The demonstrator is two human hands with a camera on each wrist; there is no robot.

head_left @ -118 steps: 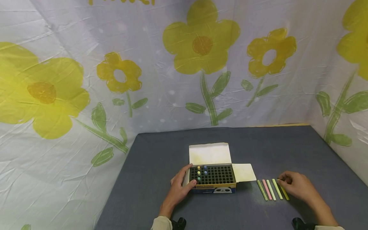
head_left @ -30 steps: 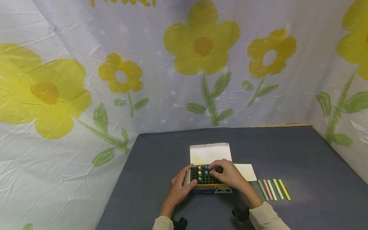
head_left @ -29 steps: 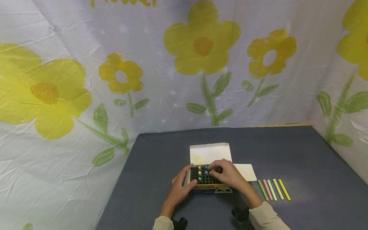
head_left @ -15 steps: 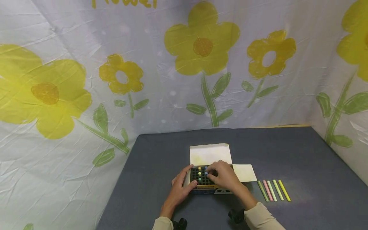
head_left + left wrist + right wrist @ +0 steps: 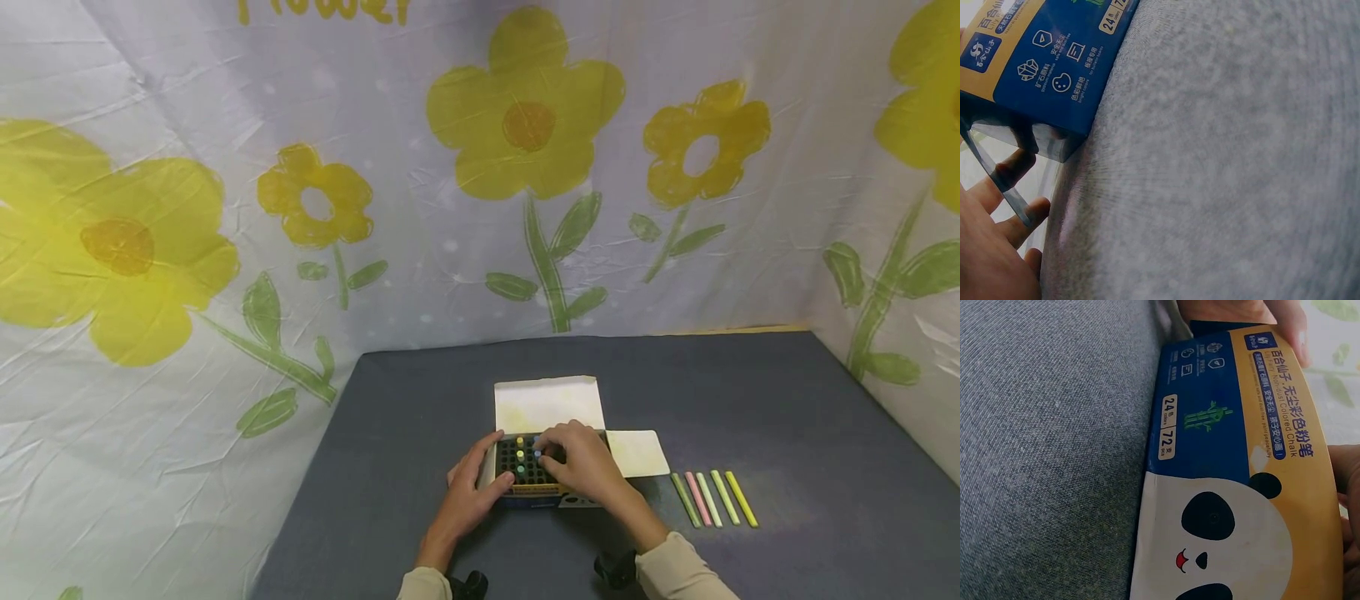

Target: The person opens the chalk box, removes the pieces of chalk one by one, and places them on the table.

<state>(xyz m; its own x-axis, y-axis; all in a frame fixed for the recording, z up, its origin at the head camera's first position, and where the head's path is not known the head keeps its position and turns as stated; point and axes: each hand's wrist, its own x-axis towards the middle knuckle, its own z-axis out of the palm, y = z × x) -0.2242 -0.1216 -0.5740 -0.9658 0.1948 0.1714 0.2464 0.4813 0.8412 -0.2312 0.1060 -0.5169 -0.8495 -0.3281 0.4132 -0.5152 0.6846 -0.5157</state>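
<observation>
A chalk box [image 5: 534, 490] with its lid folded back stands on the table, its black tray [image 5: 507, 460] full of round holes. My left hand [image 5: 467, 502] grips the box's left end, thumb at the front edge and index finger at the back. Over the tray, my right hand [image 5: 581, 458] has thumb and index finger pinched at a blue chalk stick [image 5: 537, 454]; the fingers partly hide it. Left of it stand an orange-yellow chalk [image 5: 520, 440], a pale yellow one [image 5: 521, 454] and a green one [image 5: 521, 471]. The right wrist view shows the box's panda-printed front [image 5: 1210, 437].
Right of the box, several chalk sticks lie side by side, among them an olive one [image 5: 686, 500], a pink one [image 5: 697, 498] and a yellow one [image 5: 742, 499]. A white side flap [image 5: 637, 453] sticks out rightward. Flower-printed fabric [image 5: 420, 275] hangs behind the table [image 5: 420, 400].
My right hand has moved from the loose chalk row to the tray, then slightly left toward the blue chalk column. My left hand has kept its grip on the box.
</observation>
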